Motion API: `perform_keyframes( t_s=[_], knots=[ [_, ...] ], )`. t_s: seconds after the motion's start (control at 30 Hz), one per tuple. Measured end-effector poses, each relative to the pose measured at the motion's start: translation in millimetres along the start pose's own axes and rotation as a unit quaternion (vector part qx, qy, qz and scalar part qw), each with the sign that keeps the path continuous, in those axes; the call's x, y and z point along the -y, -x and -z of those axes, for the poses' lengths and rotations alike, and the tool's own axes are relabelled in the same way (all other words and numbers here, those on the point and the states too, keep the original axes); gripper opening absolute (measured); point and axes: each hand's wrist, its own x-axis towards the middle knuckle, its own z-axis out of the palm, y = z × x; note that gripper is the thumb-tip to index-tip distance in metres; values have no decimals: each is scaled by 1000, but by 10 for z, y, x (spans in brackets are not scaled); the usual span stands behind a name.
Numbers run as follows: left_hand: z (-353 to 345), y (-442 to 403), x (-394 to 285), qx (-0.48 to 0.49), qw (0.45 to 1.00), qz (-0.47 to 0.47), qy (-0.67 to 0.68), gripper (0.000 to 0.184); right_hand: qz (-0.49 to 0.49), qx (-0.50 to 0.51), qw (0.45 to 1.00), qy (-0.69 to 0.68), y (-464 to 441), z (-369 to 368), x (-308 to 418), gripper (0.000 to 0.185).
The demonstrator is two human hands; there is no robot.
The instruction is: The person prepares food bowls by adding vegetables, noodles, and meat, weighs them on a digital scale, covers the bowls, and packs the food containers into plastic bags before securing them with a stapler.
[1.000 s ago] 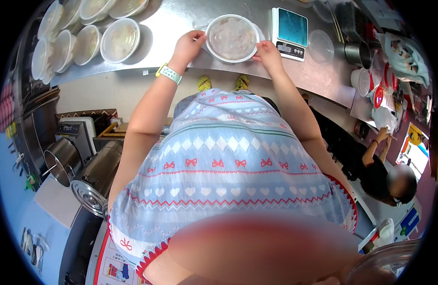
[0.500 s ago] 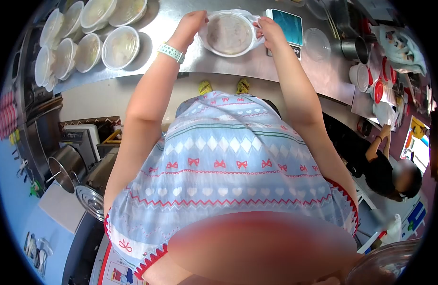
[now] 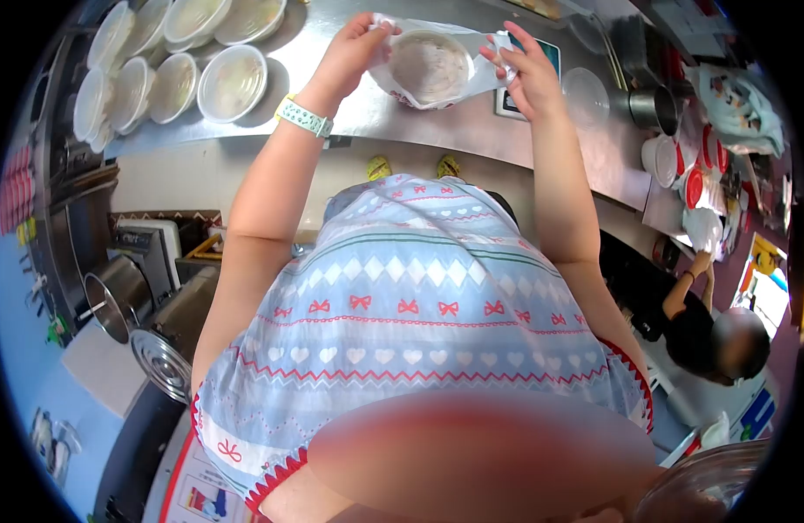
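A round lidded bowl (image 3: 430, 68) stands inside a thin white plastic bag (image 3: 480, 74) near the back of the steel counter (image 3: 323, 87). My left hand (image 3: 360, 52) is closed on the bag's left side, pulling it up beside the bowl. On the other side my right hand (image 3: 525, 70) pinches the bag's right edge, with some fingers spread. The bag is stretched between both hands. Behind my right hand, a digital scale (image 3: 508, 103) is partly covered.
Several lidded bowls (image 3: 232, 84) are stacked at the counter's left. Right of the scale lie a clear lid (image 3: 585, 94), a metal pot (image 3: 653, 109) and white tubs (image 3: 660, 157). A co-worker (image 3: 694, 336) stands at the right. Steel pots (image 3: 118, 296) stand lower left.
The bag has come up around the bowl, its sides now raised and stretched. My right hand has moved right and up, now in front of the scale.
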Motion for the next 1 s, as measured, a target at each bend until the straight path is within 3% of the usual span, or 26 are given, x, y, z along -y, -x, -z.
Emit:
perform_keyframes(
  t_s=[0.03, 0.07, 0.1, 0.13, 0.17, 0.2, 0.23, 0.27, 0.3, 0.37, 0.4, 0.43, 0.47, 0.5, 0.57, 0.67, 0.7, 0.77, 0.8, 0.87, 0.9, 0.97, 1.0],
  knots=[
    [-33, 81, -2, 8, 1000, -3, 27, 21, -6, 14, 997, -81, 54, -9, 17, 58],
    [57, 47, 95, -7, 997, -23, -75, 27, -14, 30, 987, -159, 76, -19, 35, 65],
    [130, 52, 221, -24, 984, -33, -175, 34, -23, 43, 987, -154, 133, -8, -14, 65],
    [107, 182, 251, -40, 984, -33, -170, 34, -28, -28, 997, -67, 214, 39, -116, 71],
    [56, 301, 255, -123, 952, -79, -270, 44, -25, -96, 995, 22, 242, 89, -223, 76],
    [6, 388, 241, -203, 901, -120, -366, 55, -26, -83, 996, 28, 278, 137, -391, 76],
    [19, 454, 364, -264, 869, -127, -400, 75, 11, -111, 985, 129, 302, 180, -586, 83],
    [-48, 510, 465, -290, 850, -117, -424, 76, 52, -137, 963, 228, 288, 204, -714, 89],
    [-177, 563, 560, -316, 830, -103, -448, 77, 56, -122, 963, 232, 274, 263, -753, 89],
    [-254, 543, 657, -213, 902, -53, -372, 57, 117, -13, 952, 283, 212, 382, -815, 91],
    [-248, 509, 682, -239, 893, -45, -380, 51, -4, 20, 991, 136, 88, 473, -851, 87],
    [-275, 528, 644, -272, 881, -36, -384, 45, 0, 56, 992, 110, 39, 530, -728, 84],
    [-244, 467, 718, -326, 897, -64, -291, 39, 6, 115, 990, 88, -63, 456, -544, 81],
    [-225, 551, 773, -377, 884, -89, -262, 41, 27, 78, 993, 88, 54, 318, -343, 80],
    [-552, 938, 784, -463, 839, -131, -254, 46, 79, 124, 975, 166, 285, 223, -143, 76],
    [-1473, 1639, 712, -544, 786, -162, -244, 54, 170, 171, 912, 332, 718, 565, 91, 71],
    [-1856, 1909, 607, -568, 783, -143, -210, 50, 250, 209, 911, 251, 777, 745, 46, 62],
    [-2480, 2380, 616, -599, 759, -166, -195, 43, 406, 455, 765, 206, 649, 1095, 50, 43],
    [-2679, 2791, 698, -635, 730, -165, -193, 39, 398, 497, 748, 188, 731, 1081, -78, 43],
    [-3176, 3609, 918, -693, 669, -170, -206, 28, 245, 592, 731, 236, 960, 916, -272, 26],
    [-3451, 3989, 1018, -720, 634, -163, -231, 19, 231, 578, 738, 259, 1227, 744, -289, 21],
    [-3970, 4600, 1315, -816, 495, -126, -271, 14, 131, 594, 740, 288, 1818, 334, -261, 19],
    [-4491, 4521, 1177, -846, 433, -100, -294, 13, 142, 619, 718, 284, 1802, 367, 23, 21]
  ],
)
